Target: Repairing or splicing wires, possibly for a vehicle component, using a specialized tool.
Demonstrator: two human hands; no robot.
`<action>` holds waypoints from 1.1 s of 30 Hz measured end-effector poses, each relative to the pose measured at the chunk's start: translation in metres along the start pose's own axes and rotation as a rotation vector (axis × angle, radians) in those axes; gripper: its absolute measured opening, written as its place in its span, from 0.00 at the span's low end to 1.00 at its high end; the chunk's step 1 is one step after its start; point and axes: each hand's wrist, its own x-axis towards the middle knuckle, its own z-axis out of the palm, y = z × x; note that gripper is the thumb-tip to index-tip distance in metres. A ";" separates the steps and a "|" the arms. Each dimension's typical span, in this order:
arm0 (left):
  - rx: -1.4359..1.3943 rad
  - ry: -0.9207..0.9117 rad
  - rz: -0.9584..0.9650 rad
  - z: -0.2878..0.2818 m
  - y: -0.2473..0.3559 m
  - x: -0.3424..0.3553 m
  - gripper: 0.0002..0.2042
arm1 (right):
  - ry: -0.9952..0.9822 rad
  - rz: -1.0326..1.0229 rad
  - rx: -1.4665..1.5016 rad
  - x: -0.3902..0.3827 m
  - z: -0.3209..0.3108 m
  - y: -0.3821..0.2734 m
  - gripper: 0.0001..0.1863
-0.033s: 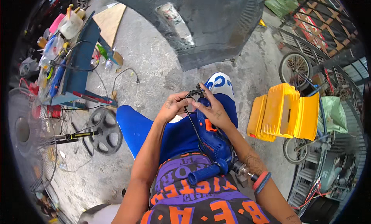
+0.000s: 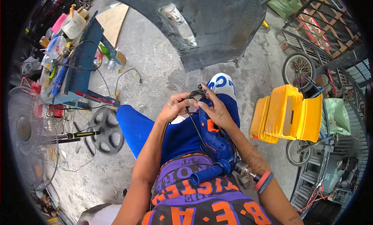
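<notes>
Left hand (image 2: 173,108): fingers curled, thumb and fingertips pinching a gathered black cable (image 2: 195,93) above the gap between the thighs.
Right hand (image 2: 219,113): thumb and forefinger closing on the same cable, forefinger stretched forward; the two thumbs nearly meet. The exact contact of the pads is too small to tell.
Drill (image 2: 219,149): blue, with an orange switch, lying along the right thigh against the shirt; its handle end points away from the body, beneath the right hand.
Side handle (image 2: 210,173): blue, jutting left across the belly.
Disc pad (image 2: 264,182): at the chuck end, beside the right forearm, which leaves little room there.
Desk (image 2: 86,50): blue, at the left; a white tub (image 2: 73,26) sits near its far end, a blue power tool (image 2: 60,78) along its right edge toward the near corner.
Floor (image 2: 136,42): gray concrete, running as an open strip between the desk's right edge and the left knee, with a loose cord lying across it.
Ahead: a dark panel (image 2: 217,31), its lower edge just beyond the right foot.
Right side: an open yellow case (image 2: 283,112), apart from the right knee, with a bicycle wheel (image 2: 298,71) beyond its far edge.
</notes>
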 end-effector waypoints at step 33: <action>0.538 0.367 0.378 0.007 0.038 -0.016 0.16 | 0.080 -0.072 -0.185 0.031 0.003 0.009 0.18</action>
